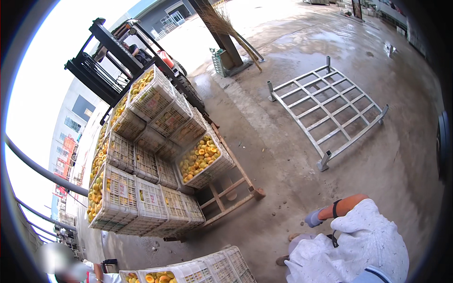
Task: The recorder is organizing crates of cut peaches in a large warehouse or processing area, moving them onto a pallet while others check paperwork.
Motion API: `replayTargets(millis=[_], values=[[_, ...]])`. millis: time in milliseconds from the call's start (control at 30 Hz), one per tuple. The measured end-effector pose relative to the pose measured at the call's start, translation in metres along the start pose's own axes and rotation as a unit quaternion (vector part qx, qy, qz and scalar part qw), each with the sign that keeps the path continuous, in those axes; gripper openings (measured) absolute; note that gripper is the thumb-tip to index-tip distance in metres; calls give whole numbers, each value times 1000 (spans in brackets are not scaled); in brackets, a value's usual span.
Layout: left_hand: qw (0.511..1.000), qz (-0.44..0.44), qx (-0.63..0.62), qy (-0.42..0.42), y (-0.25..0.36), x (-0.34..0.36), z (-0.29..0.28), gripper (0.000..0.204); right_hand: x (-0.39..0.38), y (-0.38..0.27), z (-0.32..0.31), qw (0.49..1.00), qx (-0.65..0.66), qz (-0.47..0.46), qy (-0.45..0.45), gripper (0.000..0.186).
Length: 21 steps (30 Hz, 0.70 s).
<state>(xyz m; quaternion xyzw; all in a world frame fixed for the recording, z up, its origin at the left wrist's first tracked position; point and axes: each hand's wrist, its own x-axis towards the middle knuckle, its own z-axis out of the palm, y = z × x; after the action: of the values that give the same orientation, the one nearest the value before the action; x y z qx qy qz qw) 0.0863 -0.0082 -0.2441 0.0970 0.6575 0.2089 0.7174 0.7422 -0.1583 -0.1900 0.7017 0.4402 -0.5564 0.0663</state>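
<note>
At the lower right, my right hand (313, 218) hangs in a grey-blue glove, with a dark strap round the forearm. Nothing shows in its grip; the fingers are too small and bunched to read. My left hand cannot be made out beside the white patterned clothing (354, 240). Nearest to me, at the bottom edge, stands a row of white plastic crates (207, 271) holding yellow-orange fruit. Further off, stacked crates (155, 203) of the same fruit rest on a rusty metal frame pallet (238, 184). One fruit-filled crate (203, 174) sits lower, at the stack's right side.
A forklift (127, 52) with a person (134, 49) seated in it stands behind the stack. An unloaded silver grid pallet (330, 106) lies on wet concrete. Brooms (240, 40) lean on a post (219, 35). Another person (96, 273) is at the lower left.
</note>
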Motion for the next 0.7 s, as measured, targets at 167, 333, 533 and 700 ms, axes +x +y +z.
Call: replayTargets(millis=[167, 333, 533, 700], values=[[1000, 3, 14, -9, 22, 0, 20, 52, 58, 36, 38, 993, -41, -69, 86, 31], [1000, 9, 8, 0, 19, -2, 3, 52, 39, 25, 25, 995, -59, -45, 60, 32], [999, 21, -27, 22, -5, -23, -24, 52, 24, 27, 25, 996, -22, -22, 79, 31], [995, 41, -82, 38, -35, -43, -35, 53, 31, 36, 31, 996, -64, -15, 67, 28]])
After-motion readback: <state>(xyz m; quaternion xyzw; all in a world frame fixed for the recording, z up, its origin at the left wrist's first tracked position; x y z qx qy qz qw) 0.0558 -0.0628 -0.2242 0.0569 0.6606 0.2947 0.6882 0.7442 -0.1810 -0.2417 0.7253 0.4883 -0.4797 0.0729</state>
